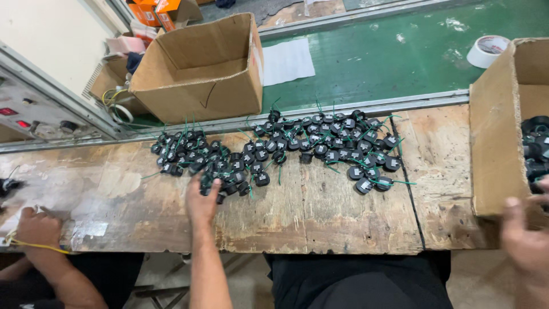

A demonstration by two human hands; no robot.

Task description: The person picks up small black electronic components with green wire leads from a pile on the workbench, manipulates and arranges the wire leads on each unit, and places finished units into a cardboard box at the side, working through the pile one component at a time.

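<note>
Worn wooden bench (343, 212), open cardboard box (497, 149) at right. Scattered heap of small black components (274, 151) with thin green leads mid-bench; likely light, rigid, best pinched by body. Left hand (201, 200) curled over heap's near edge. Right hand (526, 234) blurred, grip unclear.

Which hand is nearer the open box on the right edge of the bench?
Right. The right hand is at the cardboard box, by its front corner; the left hand is far across the bench, on the black parts.
</note>
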